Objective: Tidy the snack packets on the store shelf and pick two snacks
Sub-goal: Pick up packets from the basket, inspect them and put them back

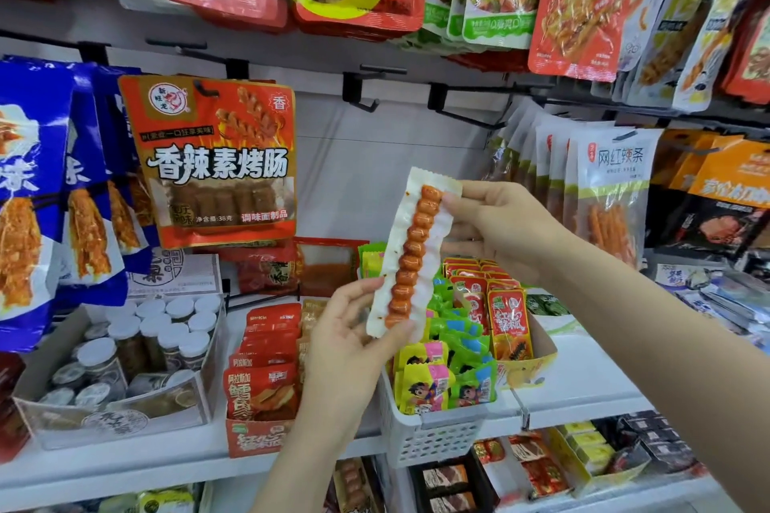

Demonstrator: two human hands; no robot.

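A long clear packet with an orange twisted sausage stick (410, 250) is held up in front of the shelf, tilted slightly right at the top. My left hand (354, 329) pinches its bottom end. My right hand (496, 225) pinches its top right edge. Behind it hangs a red grilled-sausage packet (212, 162) on a peg. Below it, a white basket (433, 435) holds several small green and yellow snack packets (441, 383).
Blue packets (50, 196) hang at the left, white spicy-strip packets (604, 187) at the right. On the white shelf (583, 392) stand a box of small jars (125, 350), a red carton of fish snacks (262, 387) and a yellow carton of red sachets (508, 325). Empty black pegs (375, 96) jut out above.
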